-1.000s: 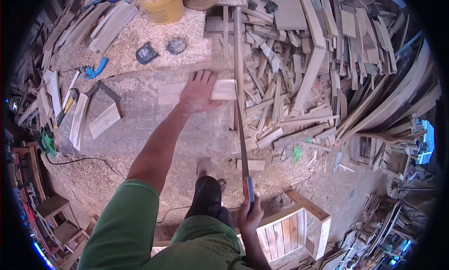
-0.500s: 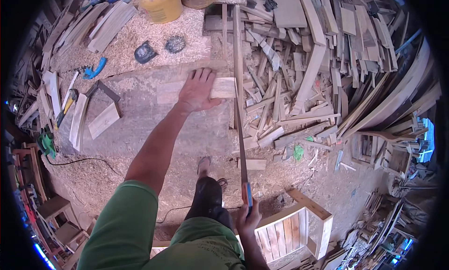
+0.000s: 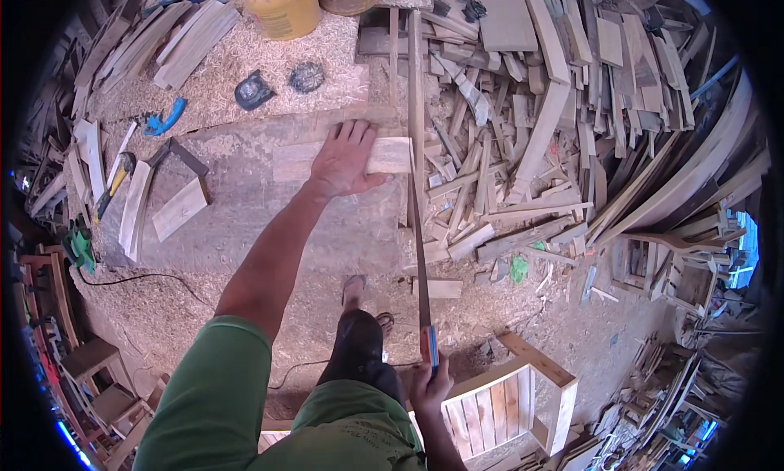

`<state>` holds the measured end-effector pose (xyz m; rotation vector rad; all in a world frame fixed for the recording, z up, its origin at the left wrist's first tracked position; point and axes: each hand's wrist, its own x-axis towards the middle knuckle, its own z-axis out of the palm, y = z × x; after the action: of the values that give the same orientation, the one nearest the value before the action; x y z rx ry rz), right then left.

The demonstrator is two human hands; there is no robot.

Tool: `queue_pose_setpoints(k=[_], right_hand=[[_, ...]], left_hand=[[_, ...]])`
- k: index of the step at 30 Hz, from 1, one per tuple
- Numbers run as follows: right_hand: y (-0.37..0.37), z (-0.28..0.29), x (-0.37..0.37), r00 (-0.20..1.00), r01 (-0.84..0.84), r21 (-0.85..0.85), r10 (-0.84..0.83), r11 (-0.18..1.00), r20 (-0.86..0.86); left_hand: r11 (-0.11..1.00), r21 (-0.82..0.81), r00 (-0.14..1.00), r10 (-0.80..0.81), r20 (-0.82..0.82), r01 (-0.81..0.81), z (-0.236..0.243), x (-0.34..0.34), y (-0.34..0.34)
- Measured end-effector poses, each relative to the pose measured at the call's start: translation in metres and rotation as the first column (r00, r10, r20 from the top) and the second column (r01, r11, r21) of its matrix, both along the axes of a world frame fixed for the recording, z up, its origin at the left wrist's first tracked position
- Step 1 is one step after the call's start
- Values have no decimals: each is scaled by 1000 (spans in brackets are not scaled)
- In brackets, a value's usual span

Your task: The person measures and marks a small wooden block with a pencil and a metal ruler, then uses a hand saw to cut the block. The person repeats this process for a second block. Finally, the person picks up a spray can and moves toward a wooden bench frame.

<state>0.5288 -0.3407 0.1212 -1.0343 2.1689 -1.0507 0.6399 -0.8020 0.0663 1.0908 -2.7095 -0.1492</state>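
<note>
My left hand (image 3: 341, 162) lies flat across a short pale wooden board (image 3: 389, 155), its fingers stretched out and pressing on it. The board rests on a worn wooden work surface (image 3: 245, 202), with its right end at that surface's right edge. Low in the view, my right hand (image 3: 433, 385) is closed round the blue and orange handle of a handsaw (image 3: 423, 285). The saw's long narrow blade runs away from me, its far part against the board's right end. How deep any cut goes I cannot tell.
Left on the work surface are a yellow-handled hammer (image 3: 114, 185), a carpenter's square (image 3: 181, 154) and wood pieces. Beyond stand a yellow bucket (image 3: 282, 10) and a blue curved object (image 3: 167, 118). Offcuts (image 3: 482, 161) heap up at right. A slatted wooden frame (image 3: 498, 410) is near my right arm.
The view has shifted very slightly. My left hand stays put on the board; my right hand and the saw show hardly any movement, at most slightly toward me.
</note>
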Motion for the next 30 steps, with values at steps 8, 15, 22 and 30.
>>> queue_pose_setpoints(k=[8,15,22,30], right_hand=[[-242,-11,-41,1000,-27,-72,27,997,-11],[0,-2,4,1000,29,-34,-29,999,5],[-204,-49,-39,998,-18,-150,9,989,-64],[16,-7,4,997,3,77,-9,997,75]], left_hand=[[1000,-5,999,-31,-37,31,-5,-8,1],[1000,-21,1000,-10,-12,9,-1,0,0],[999,-38,999,-30,-43,29,0,-13,3],[1000,-16,1000,-6,23,7,0,-3,3]])
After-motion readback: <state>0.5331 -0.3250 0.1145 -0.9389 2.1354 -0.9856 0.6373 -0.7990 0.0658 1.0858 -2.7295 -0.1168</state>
